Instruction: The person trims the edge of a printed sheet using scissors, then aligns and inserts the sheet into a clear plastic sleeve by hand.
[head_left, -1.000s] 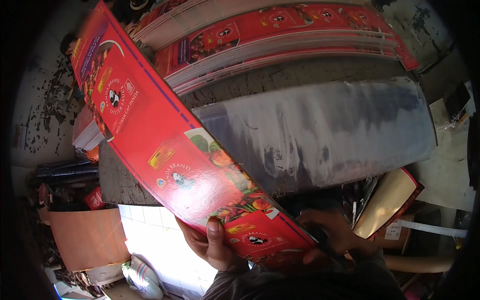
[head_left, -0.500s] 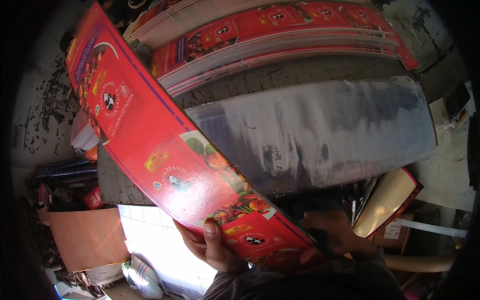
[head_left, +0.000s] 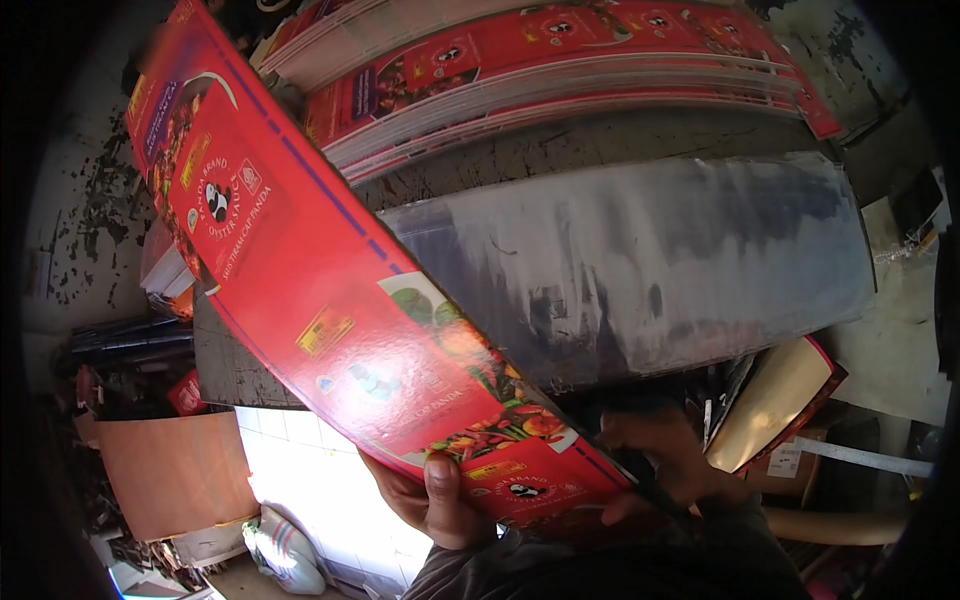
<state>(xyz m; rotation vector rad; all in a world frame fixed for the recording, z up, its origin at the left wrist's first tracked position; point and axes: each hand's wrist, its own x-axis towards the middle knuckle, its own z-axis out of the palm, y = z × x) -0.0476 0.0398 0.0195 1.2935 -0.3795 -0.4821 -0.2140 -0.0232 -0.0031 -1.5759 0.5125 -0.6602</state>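
Observation:
A long red printed panel (head_left: 290, 270) with oyster sauce labels and food pictures slants across the view from upper left to lower right. My left hand (head_left: 440, 505) grips its lower left edge, thumb on the printed face and fingers behind. At the panel's lower right end is my right hand (head_left: 665, 455), in shadow. Its fingers curl around something dark by the panel's edge, too dim to name. Beyond the panel, a long sheet with a glossy, streaked, plastic-like surface (head_left: 640, 265) lies on the dark worktable (head_left: 600, 130).
Stacked red printed panels (head_left: 520, 50) lie along the table's back. At the right are a rolled sheet with a red edge (head_left: 775, 405) and a pale strip (head_left: 865, 455). A brown board (head_left: 175, 475), a white sack (head_left: 285, 550) and a white tiled surface (head_left: 310, 490) are at lower left.
The red panel has shifted slightly down and to the right, and my left hand has moved a little right with it. My right hand stays by the panel's end, only slightly moved.

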